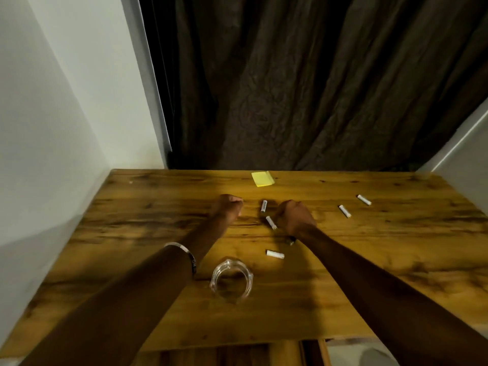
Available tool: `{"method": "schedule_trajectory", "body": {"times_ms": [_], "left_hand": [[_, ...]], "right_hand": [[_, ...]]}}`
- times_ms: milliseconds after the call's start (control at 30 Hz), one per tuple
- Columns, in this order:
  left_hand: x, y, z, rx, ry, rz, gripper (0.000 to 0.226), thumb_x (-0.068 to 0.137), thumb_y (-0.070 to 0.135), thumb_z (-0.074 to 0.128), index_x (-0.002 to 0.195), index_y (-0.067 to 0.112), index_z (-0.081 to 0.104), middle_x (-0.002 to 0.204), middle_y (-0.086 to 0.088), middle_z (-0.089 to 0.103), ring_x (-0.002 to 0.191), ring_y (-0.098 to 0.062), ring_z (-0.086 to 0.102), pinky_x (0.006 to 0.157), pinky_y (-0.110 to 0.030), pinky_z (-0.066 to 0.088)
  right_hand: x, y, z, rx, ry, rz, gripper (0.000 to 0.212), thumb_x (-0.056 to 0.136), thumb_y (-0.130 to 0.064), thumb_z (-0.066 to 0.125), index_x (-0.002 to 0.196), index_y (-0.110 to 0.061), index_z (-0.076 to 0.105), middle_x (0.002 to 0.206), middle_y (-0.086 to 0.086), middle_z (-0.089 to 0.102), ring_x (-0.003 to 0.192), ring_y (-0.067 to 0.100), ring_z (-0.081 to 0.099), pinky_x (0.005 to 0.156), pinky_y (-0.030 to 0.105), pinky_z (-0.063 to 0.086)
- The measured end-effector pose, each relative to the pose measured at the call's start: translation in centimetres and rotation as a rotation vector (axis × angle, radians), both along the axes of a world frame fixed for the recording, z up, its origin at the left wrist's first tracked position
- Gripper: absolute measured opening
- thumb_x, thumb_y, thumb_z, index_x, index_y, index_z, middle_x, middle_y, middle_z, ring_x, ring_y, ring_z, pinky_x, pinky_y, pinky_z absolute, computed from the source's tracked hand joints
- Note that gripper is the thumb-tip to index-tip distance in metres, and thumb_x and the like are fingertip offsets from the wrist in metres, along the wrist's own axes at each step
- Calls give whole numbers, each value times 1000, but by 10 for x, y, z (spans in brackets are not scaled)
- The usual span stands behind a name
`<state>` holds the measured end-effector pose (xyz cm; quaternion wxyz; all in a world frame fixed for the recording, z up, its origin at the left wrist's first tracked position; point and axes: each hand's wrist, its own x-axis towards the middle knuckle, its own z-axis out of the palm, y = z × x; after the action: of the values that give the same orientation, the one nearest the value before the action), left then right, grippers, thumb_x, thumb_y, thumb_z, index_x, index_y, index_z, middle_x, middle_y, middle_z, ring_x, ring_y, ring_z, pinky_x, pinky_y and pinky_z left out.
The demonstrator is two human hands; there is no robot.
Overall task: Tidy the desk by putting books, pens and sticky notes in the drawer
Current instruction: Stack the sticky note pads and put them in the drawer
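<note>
Both fists are up over the wooden surface [369, 273]: left hand [227, 207] and right hand [294, 216], fingers curled tight together, seemingly on nothing. The yellow sticky notes [262, 178] lie beyond the knuckles, well apart, near the far edge by the curtain [317, 88].

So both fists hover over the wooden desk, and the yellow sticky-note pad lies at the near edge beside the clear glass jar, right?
Not quite. In the head view the yellow sticky-note pad lies at the far edge, by the curtain, well away from the clear glass jar. The rest holds.
</note>
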<state>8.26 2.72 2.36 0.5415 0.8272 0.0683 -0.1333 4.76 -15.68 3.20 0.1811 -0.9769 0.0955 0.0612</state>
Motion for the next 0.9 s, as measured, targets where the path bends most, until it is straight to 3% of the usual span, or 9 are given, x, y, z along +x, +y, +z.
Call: {"method": "schedule_trajectory", "body": {"times_ms": [67, 167, 300, 400, 467, 600, 700, 800, 900], "left_hand": [[20, -12, -5, -58, 40, 40, 19, 96, 19, 48, 88, 16, 65, 106, -14, 69, 98, -28, 66, 91, -44, 54], [52, -33, -11, -189, 136, 107, 27, 98, 17, 46, 119, 4, 59, 118, -15, 64, 96, -22, 60, 84, -35, 52], [96, -57, -32, -229, 224, 119, 35, 98, 34, 45, 122, 11, 55, 127, -14, 59, 111, -30, 58, 103, -43, 43], [125, -71, -46, -219, 273, 170, 49, 93, 42, 49, 133, 13, 50, 130, -16, 55, 119, -34, 53, 104, -46, 38], [139, -79, -48, -247, 300, 213, 47, 92, 41, 54, 129, 11, 52, 117, -12, 57, 114, -31, 54, 99, -40, 40], [166, -90, -56, -329, 270, 249, 28, 88, 33, 60, 105, 11, 60, 81, -3, 53, 70, -16, 47, 77, -29, 41], [177, -93, -57, -357, 266, 264, 14, 88, 30, 61, 91, 16, 58, 80, -3, 54, 66, -14, 48, 68, -27, 42], [180, -94, -57, -376, 293, 255, 11, 88, 26, 62, 85, 17, 55, 76, -1, 48, 61, -12, 43, 56, -25, 37], [179, -93, -61, -366, 304, 249, 16, 89, 23, 61, 101, 14, 58, 80, 0, 48, 69, -12, 44, 60, -25, 41]], "right_hand": [[23, -8, -9, 17, -14, -8, 27, 84, -36, 67, 105, -19, 71, 106, 3, 70, 93, 19, 64, 76, 28, 53], [54, -19, -17, 88, -40, -31, 27, 87, -25, 62, 110, -12, 67, 111, 9, 69, 100, 26, 64, 83, 32, 53], [99, -31, -31, 227, -66, -6, 26, 89, -29, 62, 108, -13, 69, 112, 6, 69, 105, 24, 62, 82, 25, 43], [134, -38, -49, 283, -44, 13, 31, 88, -37, 61, 112, -20, 68, 112, 1, 68, 105, 21, 61, 80, 22, 42], [153, -39, -62, 321, -46, -11, 34, 84, -39, 61, 115, -25, 65, 110, 0, 69, 103, 22, 63, 83, 28, 49], [191, -41, -86, 330, -18, -81, 52, 74, -53, 57, 124, -38, 56, 118, -2, 67, 112, 28, 60, 95, 43, 50], [201, -37, -84, 389, 8, -128, 47, 83, -42, 62, 129, -36, 56, 125, 0, 64, 117, 29, 57, 98, 45, 48], [207, -38, -87, 507, -33, -196, 36, 83, -27, 67, 118, -24, 66, 119, 0, 67, 109, 23, 63, 96, 40, 52], [206, -40, -87, 622, -99, -316, 23, 84, -11, 66, 106, -12, 71, 109, 3, 70, 104, 19, 64, 96, 30, 50]]}}
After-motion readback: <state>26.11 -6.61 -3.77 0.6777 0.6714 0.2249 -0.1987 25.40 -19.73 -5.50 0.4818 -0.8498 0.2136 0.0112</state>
